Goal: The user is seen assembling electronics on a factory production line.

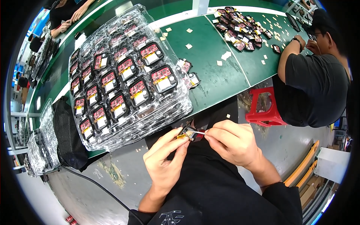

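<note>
Over my lap, my left hand (167, 159) pinches a small black-cased electronic unit (182, 135) with a yellow strip showing on it. The fingers cover much of its case. My right hand (236, 144) grips a thin metal tool (198, 132) between thumb and fingertips. Its tip reaches the unit; whether it is a pick or tweezers cannot be made out. Beyond my hands, a stack of clear plastic trays (153, 119) carries rows of similar black-framed units (164, 79) with red circuit boards, upper sides exposed. Beside the stack lie loose units (193, 80).
The green workbench (210, 92) also bears a heap of units (240, 30) and scattered pale paper squares (226, 56). A co-worker (315, 75) sits at the right near a red stool (262, 107). A black mesh bag (68, 133) and a cable (99, 186) are at the left.
</note>
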Motion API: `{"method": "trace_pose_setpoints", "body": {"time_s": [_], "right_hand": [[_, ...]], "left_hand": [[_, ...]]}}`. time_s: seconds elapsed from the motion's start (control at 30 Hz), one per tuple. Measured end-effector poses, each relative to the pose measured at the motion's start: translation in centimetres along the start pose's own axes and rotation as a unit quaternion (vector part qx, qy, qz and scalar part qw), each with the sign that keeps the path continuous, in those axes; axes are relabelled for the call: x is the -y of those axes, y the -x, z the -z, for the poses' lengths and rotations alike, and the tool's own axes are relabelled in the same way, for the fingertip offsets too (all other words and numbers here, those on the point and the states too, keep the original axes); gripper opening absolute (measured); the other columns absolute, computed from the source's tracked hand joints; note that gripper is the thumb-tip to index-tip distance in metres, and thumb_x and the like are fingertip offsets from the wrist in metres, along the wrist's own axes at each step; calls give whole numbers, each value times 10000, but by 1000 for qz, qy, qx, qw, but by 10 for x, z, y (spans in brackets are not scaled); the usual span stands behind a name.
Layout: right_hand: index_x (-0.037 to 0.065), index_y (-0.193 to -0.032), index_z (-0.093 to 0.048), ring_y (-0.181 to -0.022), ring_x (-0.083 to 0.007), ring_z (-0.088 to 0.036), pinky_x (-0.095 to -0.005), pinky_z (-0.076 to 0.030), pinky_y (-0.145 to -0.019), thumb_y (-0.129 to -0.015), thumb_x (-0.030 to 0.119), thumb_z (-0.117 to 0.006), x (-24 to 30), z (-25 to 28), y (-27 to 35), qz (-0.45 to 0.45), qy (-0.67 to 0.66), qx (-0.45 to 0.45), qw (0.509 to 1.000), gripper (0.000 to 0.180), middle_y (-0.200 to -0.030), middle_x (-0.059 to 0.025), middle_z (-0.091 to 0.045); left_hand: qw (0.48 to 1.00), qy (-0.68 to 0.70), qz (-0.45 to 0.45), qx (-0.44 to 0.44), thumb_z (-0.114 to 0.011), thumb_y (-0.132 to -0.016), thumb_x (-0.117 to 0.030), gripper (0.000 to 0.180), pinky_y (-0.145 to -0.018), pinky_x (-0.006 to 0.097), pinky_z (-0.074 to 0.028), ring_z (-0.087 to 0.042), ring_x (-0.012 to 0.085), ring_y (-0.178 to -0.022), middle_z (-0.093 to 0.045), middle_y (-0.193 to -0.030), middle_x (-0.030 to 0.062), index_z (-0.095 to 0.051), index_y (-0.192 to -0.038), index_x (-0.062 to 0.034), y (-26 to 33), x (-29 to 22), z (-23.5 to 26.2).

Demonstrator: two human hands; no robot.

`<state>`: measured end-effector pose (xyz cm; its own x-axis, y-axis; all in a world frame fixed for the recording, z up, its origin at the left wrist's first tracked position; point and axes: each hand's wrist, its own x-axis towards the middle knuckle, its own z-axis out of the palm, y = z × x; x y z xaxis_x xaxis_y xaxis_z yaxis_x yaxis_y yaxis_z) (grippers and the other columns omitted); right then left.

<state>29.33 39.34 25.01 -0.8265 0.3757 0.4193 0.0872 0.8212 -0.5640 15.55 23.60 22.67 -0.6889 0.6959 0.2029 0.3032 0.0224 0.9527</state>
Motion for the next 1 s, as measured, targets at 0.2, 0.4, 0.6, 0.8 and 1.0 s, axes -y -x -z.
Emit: {"method": "trace_pose_setpoints", "body": {"time_s": [0.2,0.4,0.6,0.8,1.0], "right_hand": [[23,-947,-730,-624,-214,-682,-310,-549,-532,-753,41,-819,-2,1,0,14,-15,2,1000,214,-873,-77,-694],[26,-948,-733,-615,-214,-681,-307,-548,-529,-757,42,-819,-2,4,1,19,-27,8,999,210,-872,-76,-700],[41,-945,-736,-626,-203,-676,-304,-536,-532,-762,67,-833,-1,4,1,16,-15,-7,1000,209,-859,-60,-687],[51,-954,-733,-630,-187,-666,-314,-517,-523,-769,94,-837,8,-1,3,13,55,-25,998,216,-856,-42,-670],[50,-951,-728,-632,-190,-669,-313,-523,-533,-771,86,-831,8,-2,4,6,51,-15,999,210,-858,-47,-667]], "left_hand": [[999,31,18,1,-794,-811,129,232,-872,305,-597,-756,230,-977,-749,-1143,205,-775,-1029,51,2,1,1],[998,45,34,-3,-793,-817,126,232,-880,308,-592,-752,230,-978,-748,-1138,207,-772,-1036,55,2,2,1],[998,57,39,-9,-792,-816,130,228,-883,311,-591,-750,231,-983,-749,-1131,204,-770,-1031,55,1,-2,0],[1000,13,10,-7,-796,-804,136,236,-882,309,-593,-755,235,-978,-748,-1134,205,-768,-1023,52,2,0,0],[1000,11,4,-8,-798,-798,141,240,-876,308,-597,-757,234,-976,-748,-1135,204,-770,-1018,50,2,0,-1]]}}
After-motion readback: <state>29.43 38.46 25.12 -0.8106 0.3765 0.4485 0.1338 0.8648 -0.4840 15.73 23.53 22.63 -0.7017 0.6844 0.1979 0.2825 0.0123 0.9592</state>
